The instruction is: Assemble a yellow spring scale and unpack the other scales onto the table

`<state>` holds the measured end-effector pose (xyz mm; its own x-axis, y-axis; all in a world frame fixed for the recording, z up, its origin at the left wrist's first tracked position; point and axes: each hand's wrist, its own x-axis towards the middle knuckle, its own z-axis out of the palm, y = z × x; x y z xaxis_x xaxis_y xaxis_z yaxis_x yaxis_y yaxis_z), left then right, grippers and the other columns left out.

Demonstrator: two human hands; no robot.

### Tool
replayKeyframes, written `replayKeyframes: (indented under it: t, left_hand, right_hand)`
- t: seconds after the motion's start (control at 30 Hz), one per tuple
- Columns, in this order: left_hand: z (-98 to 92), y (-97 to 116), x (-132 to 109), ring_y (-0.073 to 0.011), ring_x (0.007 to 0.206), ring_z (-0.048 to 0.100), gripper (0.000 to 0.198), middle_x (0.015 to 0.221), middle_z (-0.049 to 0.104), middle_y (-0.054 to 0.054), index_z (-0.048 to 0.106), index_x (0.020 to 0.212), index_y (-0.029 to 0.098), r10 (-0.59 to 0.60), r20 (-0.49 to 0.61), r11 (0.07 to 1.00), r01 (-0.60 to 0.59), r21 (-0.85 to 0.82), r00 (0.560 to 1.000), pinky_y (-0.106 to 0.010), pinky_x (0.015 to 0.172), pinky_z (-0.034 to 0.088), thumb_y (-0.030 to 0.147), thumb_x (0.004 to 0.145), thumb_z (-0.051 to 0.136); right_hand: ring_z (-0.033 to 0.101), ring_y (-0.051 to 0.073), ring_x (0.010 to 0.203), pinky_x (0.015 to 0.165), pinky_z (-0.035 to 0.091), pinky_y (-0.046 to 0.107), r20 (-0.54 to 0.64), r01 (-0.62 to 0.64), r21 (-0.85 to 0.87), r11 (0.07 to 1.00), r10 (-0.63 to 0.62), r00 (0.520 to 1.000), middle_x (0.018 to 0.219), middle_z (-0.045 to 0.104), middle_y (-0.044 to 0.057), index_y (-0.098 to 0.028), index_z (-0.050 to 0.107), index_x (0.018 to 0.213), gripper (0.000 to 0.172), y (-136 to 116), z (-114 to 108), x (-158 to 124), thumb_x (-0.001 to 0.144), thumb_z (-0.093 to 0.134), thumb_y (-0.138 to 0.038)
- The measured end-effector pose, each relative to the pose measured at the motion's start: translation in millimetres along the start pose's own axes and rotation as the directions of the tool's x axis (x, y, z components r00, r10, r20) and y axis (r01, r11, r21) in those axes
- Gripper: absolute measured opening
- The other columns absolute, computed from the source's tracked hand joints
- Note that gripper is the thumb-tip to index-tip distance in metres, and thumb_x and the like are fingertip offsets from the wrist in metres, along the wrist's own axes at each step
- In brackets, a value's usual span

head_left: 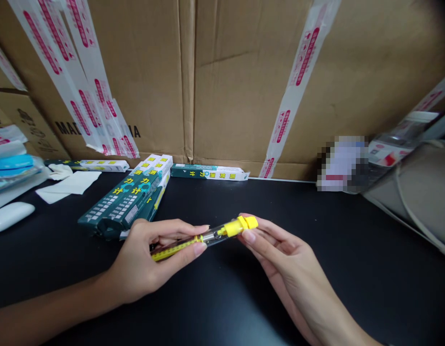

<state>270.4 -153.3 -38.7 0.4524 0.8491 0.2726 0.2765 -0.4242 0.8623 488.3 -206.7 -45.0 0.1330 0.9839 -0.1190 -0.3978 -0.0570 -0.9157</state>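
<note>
The clear tube [209,237] is held up between both hands, in front of and to the right of the stack of green-and-white boxes [130,192], on the wearer's side of it. Its long axis runs crosswise, sloping gently up the view from left to right; whether that slope is height or depth I cannot tell. The yellow cap [235,227] forms the end pointing right, away from the stack, while the opposite end points left, back into the palm, where it is hidden. Inside, a yellow scale strip [168,252] and a metal part lie along the same axis.

The left hand [139,259], just in front of the stack, is curled round the tube's body, thumb on the near side and forefinger along the far side. The right hand [287,254], farther right of the stack, pinches the yellow cap between thumb and fingers.

The stack lies aslant on the black surface [208,307]. Right of its far end is a single box [210,172], lengthwise along the cardboard carton [229,96] behind. Left of the stack are white tissue [69,185] and a rounded white object [11,216]; well to its right stands a plastic bottle [391,151].
</note>
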Motion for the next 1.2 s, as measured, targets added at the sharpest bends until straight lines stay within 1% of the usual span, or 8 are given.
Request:
replayKeyframes:
  t: [0.2,0.37,0.47,0.63,0.87,1.0,1.07,1.2]
  left_hand:
    - [0.1,-1.4,-0.6,-0.0211,0.060,0.070,0.026,0.072,0.076,-0.005,0.080,0.102,0.018,-0.006,0.009,1.000,0.005,0.026,1.000,-0.028,0.052,0.057,0.036,0.084,0.074]
    - [-0.5,-3.4,-1.8,-0.0202,0.056,0.067,0.025,0.070,0.075,-0.004,0.080,0.102,0.020,0.037,-0.002,0.995,-0.037,0.089,0.999,-0.028,0.050,0.054,0.037,0.084,0.074]
    - [-0.2,-3.7,-2.3,-0.0154,0.048,0.059,0.025,0.063,0.070,-0.002,0.080,0.103,0.019,0.079,-0.012,0.988,-0.076,0.132,0.997,-0.025,0.044,0.046,0.036,0.085,0.073]
    - [1.2,-5.4,-3.0,-0.0101,0.042,0.046,0.024,0.054,0.061,0.002,0.079,0.106,0.019,0.128,-0.018,0.975,-0.123,0.187,0.992,-0.023,0.039,0.030,0.032,0.089,0.070]
    - [1.6,-4.1,-2.0,-0.0088,0.039,0.047,0.020,0.051,0.060,0.004,0.079,0.104,0.017,0.218,-0.042,0.961,-0.207,0.181,0.975,-0.020,0.036,0.032,0.025,0.088,0.069]
    - [1.9,0.1,-1.2,-0.0116,0.043,0.057,0.019,0.058,0.068,0.001,0.079,0.101,0.016,0.218,-0.050,0.964,-0.207,0.165,0.975,-0.020,0.040,0.043,0.025,0.087,0.071]
    - [2.1,1.3,-1.0,-0.0125,0.045,0.060,0.019,0.058,0.069,0.000,0.079,0.101,0.015,0.217,-0.049,0.964,-0.206,0.170,0.975,-0.020,0.042,0.047,0.025,0.086,0.071]
    - [2.4,1.1,-0.8,-0.0114,0.043,0.059,0.020,0.059,0.070,0.000,0.079,0.102,0.015,0.220,-0.053,0.959,-0.206,0.194,0.974,-0.019,0.040,0.046,0.024,0.086,0.071]
  right_hand:
    - [0.070,0.019,0.106,0.102,0.051,0.027,0.003,-0.012,0.063,0.998,0.012,1.000,0.102,0.078,0.001,-0.027,0.081,0.096,0.023,4.1,0.8,-2.7,0.075,0.087,-0.033]
    - [0.070,0.018,0.105,0.100,0.053,0.024,0.015,-0.018,0.066,0.998,0.017,1.000,0.101,0.078,0.002,-0.024,0.080,0.089,0.017,4.0,-0.5,-2.2,0.076,0.086,-0.032]
    - [0.070,0.019,0.106,0.101,0.053,0.026,0.003,-0.028,0.071,0.997,0.027,1.000,0.101,0.079,0.003,-0.023,0.080,0.093,0.022,4.0,0.1,-1.6,0.075,0.087,-0.032]
    - [0.072,0.019,0.102,0.103,0.051,0.031,-0.036,-0.020,0.100,0.995,0.024,0.999,0.098,0.079,0.002,-0.028,0.076,0.113,0.043,4.6,1.9,-1.3,0.072,0.089,-0.032]
    - [0.070,0.018,0.099,0.095,0.054,0.025,-0.031,0.029,0.031,0.999,-0.028,0.999,0.097,0.078,0.005,-0.020,0.079,0.092,0.027,2.7,6.2,-1.3,0.072,0.088,-0.035]
    - [0.070,0.015,0.092,0.088,0.056,0.021,-0.040,0.034,0.070,0.997,-0.031,0.999,0.089,0.077,0.003,-0.019,0.078,0.082,0.021,2.2,8.6,-1.3,0.072,0.088,-0.034]
    - [0.070,0.015,0.091,0.087,0.056,0.021,-0.057,0.018,0.098,0.995,-0.013,0.998,0.088,0.077,0.003,-0.020,0.078,0.089,0.025,2.5,9.0,-1.0,0.071,0.089,-0.032]
    - [0.071,0.018,0.096,0.089,0.056,0.027,-0.075,-0.004,0.132,0.991,0.014,0.997,0.091,0.078,0.002,-0.026,0.076,0.112,0.045,3.1,8.4,-1.2,0.070,0.090,-0.030]
